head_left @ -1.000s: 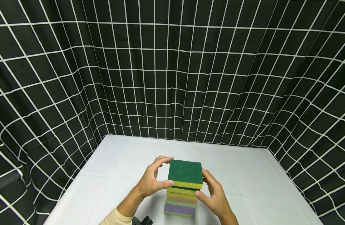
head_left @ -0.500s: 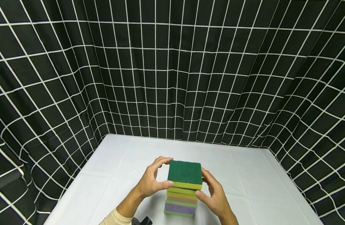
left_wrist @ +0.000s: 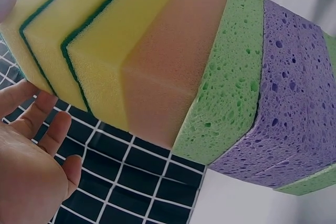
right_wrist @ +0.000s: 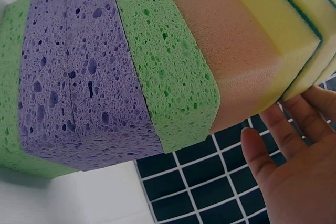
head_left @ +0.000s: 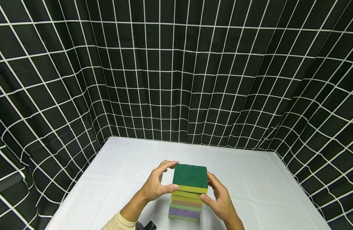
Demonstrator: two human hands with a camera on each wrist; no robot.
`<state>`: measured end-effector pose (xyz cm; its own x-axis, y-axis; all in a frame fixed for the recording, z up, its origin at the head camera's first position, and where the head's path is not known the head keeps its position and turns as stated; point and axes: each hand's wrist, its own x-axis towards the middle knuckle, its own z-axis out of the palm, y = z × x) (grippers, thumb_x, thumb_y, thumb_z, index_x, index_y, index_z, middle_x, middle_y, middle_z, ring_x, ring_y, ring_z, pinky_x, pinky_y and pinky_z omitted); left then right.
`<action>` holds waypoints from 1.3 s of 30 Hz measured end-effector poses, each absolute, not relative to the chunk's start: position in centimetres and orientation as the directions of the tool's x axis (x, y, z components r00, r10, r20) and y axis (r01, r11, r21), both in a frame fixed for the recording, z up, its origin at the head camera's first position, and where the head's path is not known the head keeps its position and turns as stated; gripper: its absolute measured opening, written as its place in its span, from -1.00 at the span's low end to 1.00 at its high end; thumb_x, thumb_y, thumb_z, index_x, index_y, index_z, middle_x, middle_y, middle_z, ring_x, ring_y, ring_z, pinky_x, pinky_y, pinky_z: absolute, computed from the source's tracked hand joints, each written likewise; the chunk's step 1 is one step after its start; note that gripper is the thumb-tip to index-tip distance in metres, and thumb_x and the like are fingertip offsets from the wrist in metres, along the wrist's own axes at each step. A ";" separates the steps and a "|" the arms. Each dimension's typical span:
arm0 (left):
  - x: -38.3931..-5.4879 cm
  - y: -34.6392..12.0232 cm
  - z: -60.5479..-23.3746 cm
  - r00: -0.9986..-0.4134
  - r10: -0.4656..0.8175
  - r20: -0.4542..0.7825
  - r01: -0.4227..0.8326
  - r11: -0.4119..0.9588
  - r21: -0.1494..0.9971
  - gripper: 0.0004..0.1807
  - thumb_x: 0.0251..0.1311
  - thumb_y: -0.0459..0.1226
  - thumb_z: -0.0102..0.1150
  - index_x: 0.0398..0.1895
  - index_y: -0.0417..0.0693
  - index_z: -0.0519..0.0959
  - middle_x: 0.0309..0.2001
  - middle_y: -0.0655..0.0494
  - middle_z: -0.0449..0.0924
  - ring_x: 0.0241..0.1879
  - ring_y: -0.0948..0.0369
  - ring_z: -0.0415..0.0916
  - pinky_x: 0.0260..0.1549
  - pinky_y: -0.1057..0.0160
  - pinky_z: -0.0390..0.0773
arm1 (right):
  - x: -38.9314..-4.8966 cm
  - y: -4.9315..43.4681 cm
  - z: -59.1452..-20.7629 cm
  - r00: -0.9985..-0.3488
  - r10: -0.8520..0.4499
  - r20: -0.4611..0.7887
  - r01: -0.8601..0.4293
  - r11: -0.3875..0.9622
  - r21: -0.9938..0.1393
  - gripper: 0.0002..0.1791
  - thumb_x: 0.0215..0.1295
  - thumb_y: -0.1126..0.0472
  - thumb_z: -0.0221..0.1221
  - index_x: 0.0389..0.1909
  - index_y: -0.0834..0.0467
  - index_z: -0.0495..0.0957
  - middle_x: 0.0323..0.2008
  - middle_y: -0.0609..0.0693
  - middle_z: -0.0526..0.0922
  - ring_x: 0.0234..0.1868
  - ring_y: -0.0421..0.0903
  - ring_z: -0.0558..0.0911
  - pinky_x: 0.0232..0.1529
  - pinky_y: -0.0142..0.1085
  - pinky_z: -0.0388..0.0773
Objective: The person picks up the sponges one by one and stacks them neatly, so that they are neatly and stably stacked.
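A tall stack of sponges stands between my two hands. On top lies a yellow sponge with a dark green scouring face. My left hand holds its left side, thumb at the front corner and index finger at the back corner. At the right side, my right hand grips near the top, its thumb on the front right corner just under the top sponge. Lower down come a peach-coloured layer, a porous light green sponge, purple sponges and another light green one at the bottom.
A white cloth covers the table under the stack. Black curtains with a white grid rise at the back and both sides. A small black object shows beside the left sleeve.
The top sponge sits closer down on the one below, whose dark green face now shows only as a thin line. Both hands keep nearly the same places.
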<state>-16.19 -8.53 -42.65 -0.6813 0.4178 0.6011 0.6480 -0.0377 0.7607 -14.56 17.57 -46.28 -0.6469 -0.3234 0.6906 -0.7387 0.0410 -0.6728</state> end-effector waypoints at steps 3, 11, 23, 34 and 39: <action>-16.2 -8.5 -42.7 -0.685 0.416 0.598 0.644 -0.036 0.764 -0.30 0.05 -0.22 0.32 0.31 -0.15 0.36 0.07 -0.02 0.43 0.07 -0.07 0.25 0.05 0.05 0.19 | -14.7 17.6 -46.4 -0.642 -0.322 0.696 -0.744 0.039 -0.667 -0.17 -0.02 0.58 0.21 0.38 0.37 0.20 0.12 0.23 0.47 0.10 0.00 0.45 0.02 -0.30 0.41; -16.2 -8.7 -42.9 -0.722 0.417 0.552 0.601 -0.016 0.799 -0.29 0.05 -0.16 0.34 0.33 -0.07 0.37 0.08 0.04 0.43 0.11 -0.05 0.24 0.09 -0.03 0.16 | -14.5 17.5 -46.1 -0.634 -0.322 0.703 -0.748 0.025 -0.664 -0.18 0.01 0.56 0.21 0.38 0.35 0.21 0.13 0.24 0.46 0.10 0.02 0.45 0.03 -0.30 0.40; -16.6 -8.9 -42.9 -0.682 0.433 0.589 0.635 -0.049 0.771 -0.28 0.04 -0.25 0.36 0.33 -0.17 0.36 0.06 -0.03 0.43 0.11 0.02 0.27 0.13 0.05 0.16 | -14.6 17.4 -46.1 -0.623 -0.321 0.713 -0.755 0.007 -0.656 -0.20 0.02 0.54 0.22 0.37 0.37 0.21 0.12 0.25 0.47 0.09 0.02 0.45 0.01 -0.29 0.41; -16.5 -8.9 -43.1 -0.688 0.433 0.582 0.633 -0.033 0.773 -0.28 0.08 -0.20 0.32 0.35 -0.14 0.34 0.09 -0.02 0.44 0.08 0.03 0.28 0.02 0.08 0.22 | -14.6 17.4 -46.3 -0.631 -0.318 0.708 -0.751 0.022 -0.659 -0.19 0.00 0.55 0.23 0.37 0.37 0.21 0.13 0.24 0.46 0.09 0.02 0.44 0.00 -0.29 0.42; -16.5 -9.0 -43.0 -0.683 0.437 0.586 0.639 -0.033 0.769 -0.26 0.07 -0.21 0.33 0.36 -0.14 0.32 0.08 -0.01 0.45 0.06 0.06 0.31 0.00 0.04 0.26 | -14.5 17.6 -46.3 -0.630 -0.330 0.703 -0.753 0.038 -0.657 -0.17 0.00 0.55 0.23 0.38 0.37 0.19 0.13 0.23 0.46 0.10 0.00 0.44 0.00 -0.28 0.42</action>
